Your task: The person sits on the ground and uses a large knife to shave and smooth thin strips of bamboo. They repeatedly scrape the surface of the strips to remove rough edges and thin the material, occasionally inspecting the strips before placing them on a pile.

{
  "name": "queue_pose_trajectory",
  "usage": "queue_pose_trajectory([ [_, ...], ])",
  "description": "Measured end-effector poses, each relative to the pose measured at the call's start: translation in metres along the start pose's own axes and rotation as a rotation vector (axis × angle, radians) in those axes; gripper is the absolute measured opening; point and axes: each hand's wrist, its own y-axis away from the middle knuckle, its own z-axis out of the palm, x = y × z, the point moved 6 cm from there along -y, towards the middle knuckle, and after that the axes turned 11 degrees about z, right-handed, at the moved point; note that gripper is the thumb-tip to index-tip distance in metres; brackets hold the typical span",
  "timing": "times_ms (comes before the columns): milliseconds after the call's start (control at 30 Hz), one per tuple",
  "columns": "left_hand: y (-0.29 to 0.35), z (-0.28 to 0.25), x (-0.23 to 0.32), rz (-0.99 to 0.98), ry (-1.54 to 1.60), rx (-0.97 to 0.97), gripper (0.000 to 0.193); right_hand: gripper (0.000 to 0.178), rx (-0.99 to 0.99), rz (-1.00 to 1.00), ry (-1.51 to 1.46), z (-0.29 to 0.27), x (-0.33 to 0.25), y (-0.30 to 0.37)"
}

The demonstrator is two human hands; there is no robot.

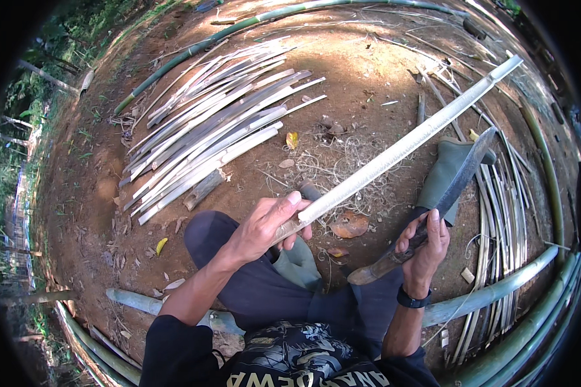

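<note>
My left hand (pixel 269 224) is closed around the near end of a long, pale split bamboo strip (pixel 394 153). The strip slants up and away to the right, its pale inner face showing. In my right hand (pixel 427 253) is the wooden handle of a machete (pixel 466 169). Its broad dark blade points away to the upper right, a short way right of the strip and apart from it. Thin curled shavings (pixel 348 169) litter the ground beyond my hands. My knees are bent, with a green rubber boot (pixel 440 169) behind the blade and another boot (pixel 299 266) below my left hand.
Many split bamboo strips (pixel 216 132) lie side by side at the left. Thinner strips (pixel 502 226) lie at the right. A bamboo pole (pixel 490 288) runs crosswise beneath me. More green poles (pixel 539 329) rest at lower right, and a long one (pixel 239 27) curves across the far side.
</note>
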Motion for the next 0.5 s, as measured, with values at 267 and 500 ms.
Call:
queue_pose_trajectory([
  [267, -0.01, 0.002, 0.001, 0.229, -0.21, 0.22, 0.04, 0.019, 0.044, 0.256, -0.164, -0.048, 0.026, -0.013],
  [500, -0.003, 0.005, -0.01, 0.16, -0.28, 0.291, 0.034, 0.026, -0.106, 0.35, -0.364, -0.06, 0.042, -0.008],
])
